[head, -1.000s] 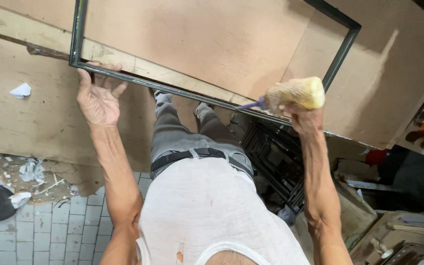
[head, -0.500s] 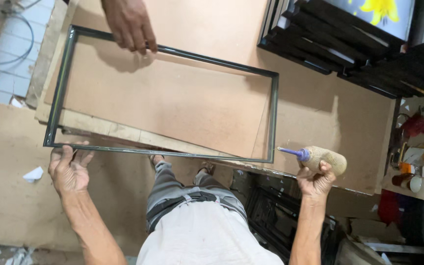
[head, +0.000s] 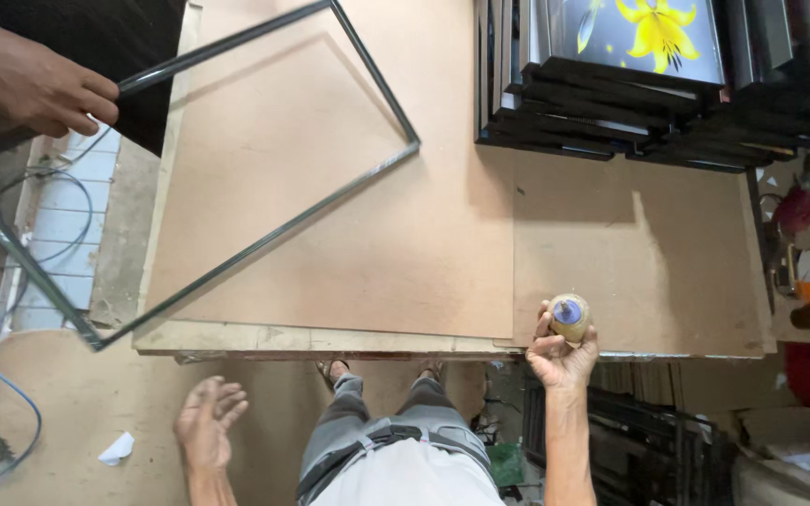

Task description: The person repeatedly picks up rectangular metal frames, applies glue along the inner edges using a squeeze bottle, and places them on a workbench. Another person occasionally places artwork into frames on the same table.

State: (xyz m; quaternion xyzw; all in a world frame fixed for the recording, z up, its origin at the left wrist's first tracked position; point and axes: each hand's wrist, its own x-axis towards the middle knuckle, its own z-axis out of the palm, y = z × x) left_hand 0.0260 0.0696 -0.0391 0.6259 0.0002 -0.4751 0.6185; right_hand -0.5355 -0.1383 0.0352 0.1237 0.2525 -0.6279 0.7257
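Across the brown desk [head: 442,244], a thin dark frame [head: 264,234] is swung off toward ten o'clock, gripped by a co-worker's hand [head: 35,84]; it was lying square half a second ago. Stacked frames [head: 611,94] are seen at one o'clock. The left hand [head: 208,422] is spread, freed from the frame. A glue bottle [head: 569,319] is clasped upright in the right hand [head: 562,354], apparently finished with this frame.
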